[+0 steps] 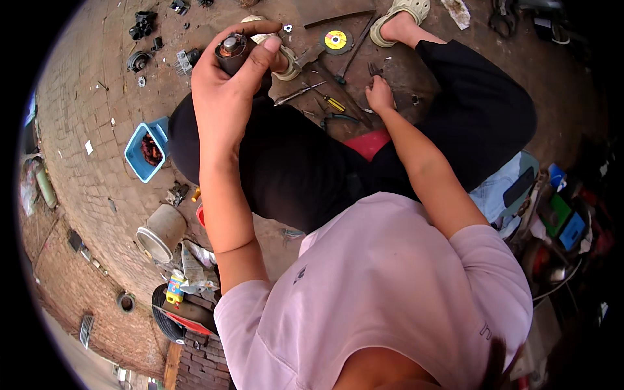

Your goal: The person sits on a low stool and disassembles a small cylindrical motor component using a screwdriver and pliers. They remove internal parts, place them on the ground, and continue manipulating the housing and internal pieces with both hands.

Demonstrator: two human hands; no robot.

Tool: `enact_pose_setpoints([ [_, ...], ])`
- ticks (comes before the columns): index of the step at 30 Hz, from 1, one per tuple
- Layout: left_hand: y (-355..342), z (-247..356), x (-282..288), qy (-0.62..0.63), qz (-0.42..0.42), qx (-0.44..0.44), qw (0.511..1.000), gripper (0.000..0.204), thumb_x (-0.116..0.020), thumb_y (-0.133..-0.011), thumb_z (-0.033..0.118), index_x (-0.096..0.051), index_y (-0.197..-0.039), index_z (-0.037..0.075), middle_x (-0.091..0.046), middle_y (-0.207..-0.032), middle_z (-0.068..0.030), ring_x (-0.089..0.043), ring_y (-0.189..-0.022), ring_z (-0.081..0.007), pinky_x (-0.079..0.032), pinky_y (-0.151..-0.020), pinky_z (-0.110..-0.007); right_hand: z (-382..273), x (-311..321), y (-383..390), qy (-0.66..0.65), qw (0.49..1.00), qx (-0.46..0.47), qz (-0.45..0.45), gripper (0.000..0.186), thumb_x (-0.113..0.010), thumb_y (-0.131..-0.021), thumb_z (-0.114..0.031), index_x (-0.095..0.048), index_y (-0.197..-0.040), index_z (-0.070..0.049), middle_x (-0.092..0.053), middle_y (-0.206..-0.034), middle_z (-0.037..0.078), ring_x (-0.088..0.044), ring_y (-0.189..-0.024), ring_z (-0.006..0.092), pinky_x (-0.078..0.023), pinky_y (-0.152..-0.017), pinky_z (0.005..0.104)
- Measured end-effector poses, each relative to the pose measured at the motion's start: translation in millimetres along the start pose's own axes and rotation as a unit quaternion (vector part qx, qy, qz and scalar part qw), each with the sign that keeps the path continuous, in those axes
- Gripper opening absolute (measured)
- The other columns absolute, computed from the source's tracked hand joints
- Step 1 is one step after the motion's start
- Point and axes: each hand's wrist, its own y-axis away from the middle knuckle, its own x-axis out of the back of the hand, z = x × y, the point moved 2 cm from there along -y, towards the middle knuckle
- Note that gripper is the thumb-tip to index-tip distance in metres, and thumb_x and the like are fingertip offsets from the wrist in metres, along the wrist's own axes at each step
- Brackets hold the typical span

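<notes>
My left hand (227, 91) is closed around a dark cylindrical motor part (231, 47) with a metal shaft end and copper-coloured windings, raised above my bent left leg. My right hand (380, 94) is low between my legs, its fingers closed on a small dark metal tool (375, 70) whose exact kind I cannot make out. Near it on the ground lie a yellow-handled screwdriver (335, 103), a long thin tool (300, 92), a hammer (309, 56), a dark-handled tool (341, 119) and a yellow-labelled cutting disc (337, 40).
A blue bin (138, 167) with copper-coloured scrap stands at my left, above a pale bucket (156, 237). Dismantled metal parts (138, 62) lie at the upper left. Cluttered items (562, 221) sit at my right. My sandalled feet (396, 26) frame the tools.
</notes>
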Motion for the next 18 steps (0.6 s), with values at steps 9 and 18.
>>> enact_pose_setpoints([
  [9, -3.1, -3.6, 10.4, -0.006, 0.042, 0.066, 0.997, 0.018, -0.073, -0.083, 0.006, -0.068, -0.100, 0.001, -0.059, -0.079, 0.0035, -0.048, -0.070, -0.0040, -0.041, -0.066, -0.019, -53.0, -68.0, -34.7, -0.161, 0.946, -0.279, -0.045, 0.071, -0.081, -0.071, -0.037, -0.054, -0.118, 0.009, -0.060, -0.121, 0.026, -0.058, -0.114, 0.0388, -0.048, -0.095, 0.0429],
  [18, -12.0, 3.8, 3.6, -0.008, 0.020, 0.022, 1.000, 0.019, -0.072, -0.084, 0.009, -0.066, -0.099, 0.000, -0.062, -0.084, 0.0018, -0.053, -0.076, -0.0047, -0.045, -0.072, -0.020, -2.8, -60.5, -82.6, -0.170, 0.945, -0.247, -0.132, 0.048, -0.073, -0.084, -0.036, -0.067, -0.104, 0.007, -0.065, -0.114, 0.021, -0.065, -0.101, 0.0333, -0.049, -0.088, 0.0414],
])
